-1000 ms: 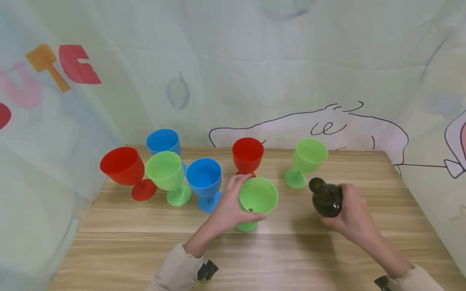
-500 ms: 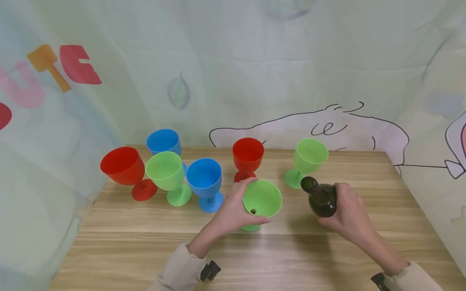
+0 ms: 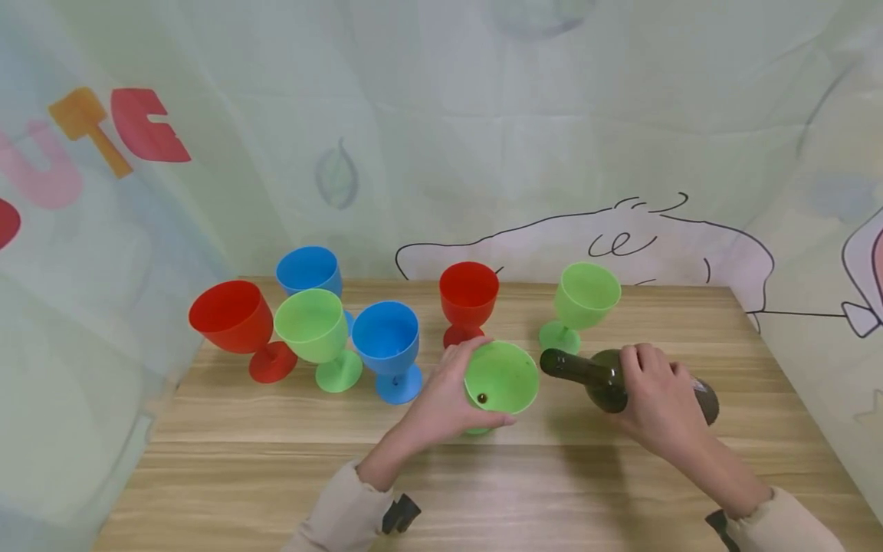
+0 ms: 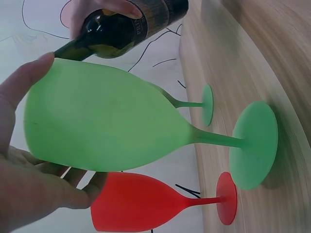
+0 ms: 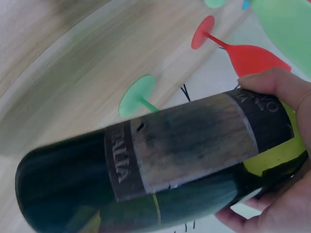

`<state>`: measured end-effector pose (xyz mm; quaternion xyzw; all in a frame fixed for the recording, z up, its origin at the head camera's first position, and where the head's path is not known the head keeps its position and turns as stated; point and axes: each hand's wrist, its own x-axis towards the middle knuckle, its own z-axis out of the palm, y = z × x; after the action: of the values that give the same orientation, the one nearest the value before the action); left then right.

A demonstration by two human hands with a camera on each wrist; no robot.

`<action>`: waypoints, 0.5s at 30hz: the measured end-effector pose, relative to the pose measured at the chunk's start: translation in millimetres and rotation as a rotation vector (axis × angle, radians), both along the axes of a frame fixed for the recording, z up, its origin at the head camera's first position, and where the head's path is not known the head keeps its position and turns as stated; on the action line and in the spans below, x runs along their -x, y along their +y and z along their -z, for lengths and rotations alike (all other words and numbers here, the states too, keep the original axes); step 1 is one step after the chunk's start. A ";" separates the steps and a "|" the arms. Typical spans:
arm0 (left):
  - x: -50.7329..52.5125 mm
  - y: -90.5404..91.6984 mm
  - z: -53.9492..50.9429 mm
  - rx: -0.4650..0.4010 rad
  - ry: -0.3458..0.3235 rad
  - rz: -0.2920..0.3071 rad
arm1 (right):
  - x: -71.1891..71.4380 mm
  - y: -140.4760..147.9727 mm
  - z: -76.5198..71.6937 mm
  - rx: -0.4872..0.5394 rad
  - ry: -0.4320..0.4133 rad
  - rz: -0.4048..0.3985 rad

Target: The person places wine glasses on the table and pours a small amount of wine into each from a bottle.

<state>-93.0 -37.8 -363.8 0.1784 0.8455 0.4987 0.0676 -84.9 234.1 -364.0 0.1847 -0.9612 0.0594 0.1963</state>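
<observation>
My left hand point(image 3: 444, 399) curves round the bowl of a light green plastic goblet point(image 3: 509, 374), thumb and fingers on opposite sides. A small dark round spot shows inside the bowl; I cannot tell what it is. In the left wrist view, the goblet point(image 4: 107, 116) has its foot at the tabletop; whether it bears on the wood is unclear. My right hand point(image 3: 661, 402) grips a dark green wine bottle point(image 3: 607, 387) by its body. The bottle is tipped nearly level, its mouth just right of the goblet's rim. Its worn label point(image 5: 194, 141) faces the right wrist camera.
Behind the held goblet stand a red goblet point(image 3: 469, 295) and another green goblet point(image 3: 588, 295). Leftward cluster a blue goblet point(image 3: 386, 337), a green goblet point(image 3: 313, 330), a red goblet point(image 3: 234, 318) and a rear blue goblet point(image 3: 309, 270). A printed curtain point(image 3: 441, 153) backs the wooden table point(image 3: 483, 491).
My right hand has tipped the bottle from upright toward level, its neck swinging left to the held goblet. My left hand has shifted slightly right with the green goblet.
</observation>
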 end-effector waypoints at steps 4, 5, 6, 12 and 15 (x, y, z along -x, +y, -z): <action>-0.3 1.2 -1.4 0.005 0.005 0.007 | 0.9 0.1 0.3 -0.051 0.078 -0.007; -0.5 1.5 -1.8 0.005 0.005 0.008 | 1.0 0.2 -0.1 -0.064 0.088 -0.008; -0.6 1.7 -2.1 0.008 0.005 0.009 | 1.1 0.3 -0.7 -0.076 0.095 -0.007; -1.7 3.3 -4.3 0.019 -0.008 0.011 | 1.0 1.3 -4.5 -0.114 0.114 -0.016; -2.2 3.9 -5.1 0.018 -0.012 0.014 | 0.7 1.4 -6.8 -0.142 0.129 -0.032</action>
<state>-90.8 -33.9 -358.7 0.1807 0.8482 0.4918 0.0776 -85.6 235.5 -357.2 0.2169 -0.9453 -0.0178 0.2431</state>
